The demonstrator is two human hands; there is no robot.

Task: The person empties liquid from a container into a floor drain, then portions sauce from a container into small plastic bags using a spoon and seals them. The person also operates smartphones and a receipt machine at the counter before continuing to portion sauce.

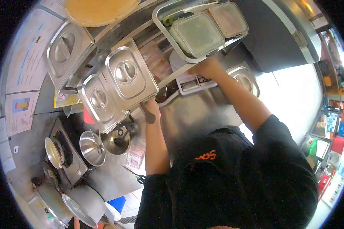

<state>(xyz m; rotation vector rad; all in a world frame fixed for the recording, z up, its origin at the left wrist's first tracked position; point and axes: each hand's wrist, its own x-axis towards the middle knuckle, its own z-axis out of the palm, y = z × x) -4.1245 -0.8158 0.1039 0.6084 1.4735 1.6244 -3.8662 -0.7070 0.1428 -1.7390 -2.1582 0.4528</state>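
Note:
My left hand (152, 106) is beside the front edge of a lidded steel pan (112, 82). A dark, rounded, handle-like piece (149, 115) lies against its wrist, and most of the fingers are hidden. My right hand (208, 68) reaches under the front rim of a steel tray (156, 19) that bears a pale green lidded container (198, 33) and a greyish lidded container (229, 20). Just below that hand sits a white divided tray (183, 89) with dark items in it. What the right fingers touch is out of sight.
A smaller lidded steel pan (90, 93) stands at the left. Farther left are a burner (72, 162) with a frying pan (54, 152), steel bowls (91, 155) and large pots (86, 198). A steel lid (250, 82) lies right of my right arm. A round yellowish board (99, 11) is up top.

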